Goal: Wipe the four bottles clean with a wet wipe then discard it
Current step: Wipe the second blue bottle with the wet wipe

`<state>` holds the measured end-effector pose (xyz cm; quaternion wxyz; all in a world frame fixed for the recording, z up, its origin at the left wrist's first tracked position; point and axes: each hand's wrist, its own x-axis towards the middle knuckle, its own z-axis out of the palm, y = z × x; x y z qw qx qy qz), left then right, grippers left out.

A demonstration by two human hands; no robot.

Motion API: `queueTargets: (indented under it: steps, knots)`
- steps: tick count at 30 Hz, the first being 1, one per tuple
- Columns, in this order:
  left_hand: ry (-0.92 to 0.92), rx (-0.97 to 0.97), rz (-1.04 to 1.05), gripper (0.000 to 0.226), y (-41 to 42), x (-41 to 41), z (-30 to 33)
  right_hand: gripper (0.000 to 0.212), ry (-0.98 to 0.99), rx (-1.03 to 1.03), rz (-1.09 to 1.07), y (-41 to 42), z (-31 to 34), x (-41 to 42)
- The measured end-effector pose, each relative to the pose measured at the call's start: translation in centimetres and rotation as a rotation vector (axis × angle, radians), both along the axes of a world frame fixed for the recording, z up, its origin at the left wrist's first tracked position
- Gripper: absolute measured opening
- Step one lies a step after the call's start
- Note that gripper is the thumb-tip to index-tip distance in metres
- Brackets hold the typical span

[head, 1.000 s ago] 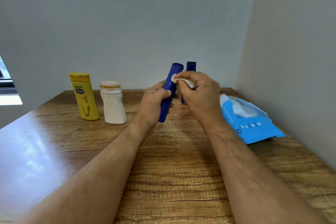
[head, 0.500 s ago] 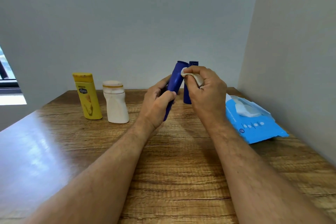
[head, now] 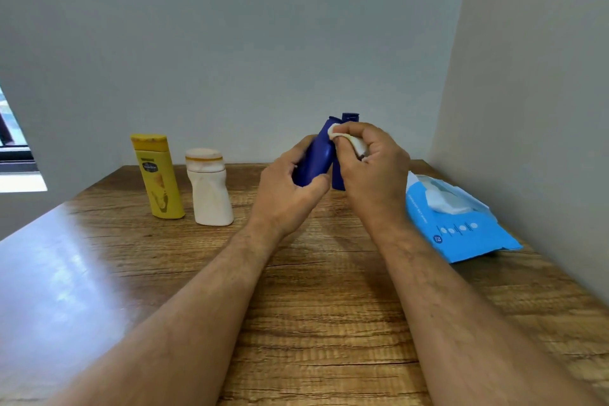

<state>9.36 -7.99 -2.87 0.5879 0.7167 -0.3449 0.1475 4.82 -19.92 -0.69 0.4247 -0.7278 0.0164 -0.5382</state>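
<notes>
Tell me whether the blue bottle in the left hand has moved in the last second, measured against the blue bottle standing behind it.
Yes. The held blue bottle has tilted nearer upright and its top has closed toward the standing blue bottle.

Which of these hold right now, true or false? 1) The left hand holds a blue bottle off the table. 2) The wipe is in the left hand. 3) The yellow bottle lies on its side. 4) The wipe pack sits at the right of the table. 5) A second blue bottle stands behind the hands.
1) True: the left hand grips the tilted dark blue plastic bottle above the wooden table.
2) False: the right hand pinches the crumpled white wet wipe against the bottle's top.
3) False: the yellow plastic bottle stands upright beside the white plastic bottle.
4) True: the light blue wipe pack lies there.
5) True: the second dark blue bottle stands there, mostly hidden.
</notes>
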Motion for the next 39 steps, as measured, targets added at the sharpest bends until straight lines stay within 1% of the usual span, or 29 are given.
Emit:
queueTargets:
  steps: [3,7,10,13,15,18,20,21,24,26,32,39]
  knots:
    - [-0.05,0.042,0.112,0.072,0.1,0.5,-0.2,0.011,0.054,0.068,-0.004,-0.5,-0.1,0.1]
    - [-0.106,0.067,0.175,0.08,0.0,0.9,-0.3,0.011,0.061,0.059,0.0,-0.5,-0.1,-0.2]
    - [-0.17,0.089,0.214,0.08,0.2,1.1,-0.2,0.018,0.012,-0.033,0.001,-0.3,-0.1,-0.4]
    - [-0.282,0.177,0.318,0.077,0.4,1.1,-0.2,0.022,-0.038,-0.152,-0.033,-0.2,-0.2,-0.4]
    - [-0.391,0.259,0.419,0.073,0.5,0.9,-0.1,0.022,-0.06,-0.206,-0.062,-0.3,-0.2,-0.4]
    - [-0.612,0.379,0.595,0.066,0.6,1.0,0.0,0.022,-0.048,-0.283,-0.085,-0.4,-0.3,-0.4]
    - [-0.672,0.406,0.642,0.065,0.4,1.1,0.0,0.021,-0.028,-0.293,-0.093,-0.4,-0.4,-0.3]
    - [-0.647,0.394,0.638,0.066,0.3,1.1,-0.1,0.02,-0.024,-0.286,-0.099,-0.4,-0.5,-0.3]
    - [-0.459,0.277,0.564,0.07,-0.1,0.9,0.0,0.016,-0.011,-0.23,-0.089,-0.6,-0.6,-0.3]
    - [-0.392,0.224,0.505,0.072,0.0,0.9,0.0,0.014,0.009,-0.217,-0.073,-0.7,-0.7,-0.2]
    - [-0.348,0.239,0.43,0.075,0.1,0.8,-0.2,0.014,-0.04,-0.326,-0.097,-0.3,-0.7,-0.3]
    - [-0.301,0.226,0.384,0.078,-0.2,1.1,-0.4,0.015,0.022,-0.22,-0.098,-0.5,-0.6,-0.3]
